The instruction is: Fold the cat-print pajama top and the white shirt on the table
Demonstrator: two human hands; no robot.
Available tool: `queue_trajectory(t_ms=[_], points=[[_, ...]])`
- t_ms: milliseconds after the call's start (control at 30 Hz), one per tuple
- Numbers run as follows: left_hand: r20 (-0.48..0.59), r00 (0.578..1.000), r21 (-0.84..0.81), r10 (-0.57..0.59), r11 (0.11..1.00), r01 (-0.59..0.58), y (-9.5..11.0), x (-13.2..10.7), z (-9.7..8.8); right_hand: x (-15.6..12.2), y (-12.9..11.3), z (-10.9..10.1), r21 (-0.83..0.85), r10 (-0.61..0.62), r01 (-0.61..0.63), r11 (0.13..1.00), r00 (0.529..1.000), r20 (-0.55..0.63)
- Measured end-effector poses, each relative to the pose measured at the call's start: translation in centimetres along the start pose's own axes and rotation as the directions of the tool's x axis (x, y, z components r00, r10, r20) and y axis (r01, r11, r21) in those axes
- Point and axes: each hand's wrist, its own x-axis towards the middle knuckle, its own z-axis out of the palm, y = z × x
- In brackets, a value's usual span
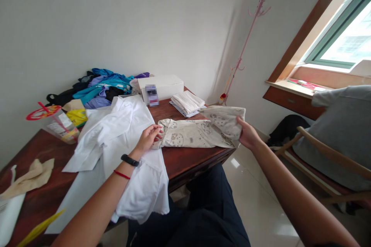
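A cream cloth (197, 133) printed with cartoon cat faces lies in a long folded strip along the table's front edge. My right hand (247, 133) grips its right end, which is lifted and folded over. At the left end, my left hand (150, 137) has bent fingers closed on the cloth's edge. A white shirt (127, 123) is spread just left of the cloth and hangs over the front edge, partly beneath my left forearm. Behind the cloth sits a small stack of folded light cloths (188, 102).
On the dark wooden table (185, 158) stand a white box (168, 85), a heap of clothes (107, 85) and a plastic cup (59, 123) with a straw. A pink coat rack (246, 38) rises behind. At right, a person in a grey shirt (339, 135) occupies a wooden chair (327, 146).
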Motion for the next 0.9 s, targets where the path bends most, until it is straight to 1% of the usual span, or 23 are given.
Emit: queue_trajectory(t_ms=[67, 133, 200, 267, 333, 367, 500, 567, 600, 633, 667, 700, 733, 767, 800, 833, 867, 900], points=[[-0.003, 1.000, 0.000, 0.002, 1.000, -0.002, -0.2, 0.1, -0.1, 0.2, -2.1, -1.7, 0.095, -0.051, 0.056, 0.994, 0.998, -0.047], [-0.004, 1.000, -0.005, -0.004, 1.000, 0.004, -0.4, 0.2, -0.1, 0.3, -4.0, -3.6, 0.165, -0.122, 0.137, 0.977, 0.988, -0.097], [0.002, 1.000, -0.007, -0.012, 1.000, 0.012, -0.5, 0.2, -0.1, 0.2, -5.4, -5.6, 0.211, -0.211, 0.244, 0.947, 0.963, -0.168], [0.011, 1.000, 0.001, -0.016, 1.000, 0.016, -0.5, 0.3, -0.2, 0.1, -5.9, -7.3, 0.224, -0.285, 0.344, 0.912, 0.923, -0.257], [0.016, 1.000, 0.012, -0.022, 1.000, 0.022, -0.6, 0.3, -0.2, 0.0, -5.5, -8.7, 0.222, -0.316, 0.400, 0.889, 0.887, -0.336], [0.018, 1.000, 0.016, -0.026, 1.000, 0.026, -0.6, 0.3, -0.3, -0.2, -5.0, -9.1, 0.222, -0.314, 0.408, 0.886, 0.878, -0.361], [0.015, 0.999, 0.008, -0.037, 0.999, 0.037, -0.8, 0.4, -0.3, -0.4, -2.3, -10.4, 0.208, -0.269, 0.373, 0.904, 0.876, -0.402], [0.010, 0.999, -0.003, -0.042, 0.999, 0.042, -0.9, 0.4, -0.3, -0.3, -1.1, -10.5, 0.151, -0.263, 0.355, 0.923, 0.866, -0.426], [0.008, 0.999, -0.004, -0.042, 0.999, 0.042, -0.9, 0.5, -0.3, -0.3, -0.6, -10.4, 0.090, -0.264, 0.328, 0.940, 0.870, -0.416], [0.008, 0.999, -0.002, -0.042, 0.999, 0.042, -1.0, 0.5, -0.3, -0.2, -0.1, -10.1, -0.003, -0.269, 0.289, 0.957, 0.890, -0.369], [0.008, 0.999, 0.002, -0.040, 0.999, 0.040, -1.0, 0.5, -0.2, -0.3, 0.4, -9.6, -0.130, -0.279, 0.252, 0.959, 0.920, -0.276], [0.010, 0.999, 0.007, -0.039, 0.999, 0.039, -1.0, 0.5, -0.2, -0.3, 0.9, -8.9, -0.282, -0.285, 0.238, 0.929, 0.948, -0.138], [0.011, 0.999, 0.011, -0.039, 0.999, 0.039, -1.0, 0.5, -0.2, -0.3, 1.4, -8.1, -0.440, -0.269, 0.256, 0.861, 0.962, 0.033], [0.013, 0.999, 0.013, -0.041, 0.999, 0.041, -0.9, 0.5, -0.2, -0.4, 2.0, -7.2, -0.573, -0.239, 0.314, 0.757, 0.949, 0.204], [0.016, 0.999, 0.013, -0.046, 0.999, 0.045, -0.9, 0.5, -0.3, -0.5, 2.6, -6.3, -0.668, -0.201, 0.386, 0.637, 0.919, 0.340], [0.020, 0.998, 0.011, -0.052, 0.999, 0.052, -0.8, 0.5, -0.3, -0.6, 3.2, -5.5, -0.733, -0.149, 0.442, 0.517, 0.890, 0.431], [0.023, 0.998, 0.009, -0.058, 0.998, 0.058, -0.8, 0.5, -0.2, -0.7, 3.8, -4.9, -0.771, -0.114, 0.482, 0.416, 0.869, 0.482], [0.027, 0.998, 0.008, -0.063, 0.998, 0.062, -0.7, 0.4, -0.2, -0.8, 4.2, -4.5, -0.791, -0.085, 0.510, 0.338, 0.853, 0.514]])
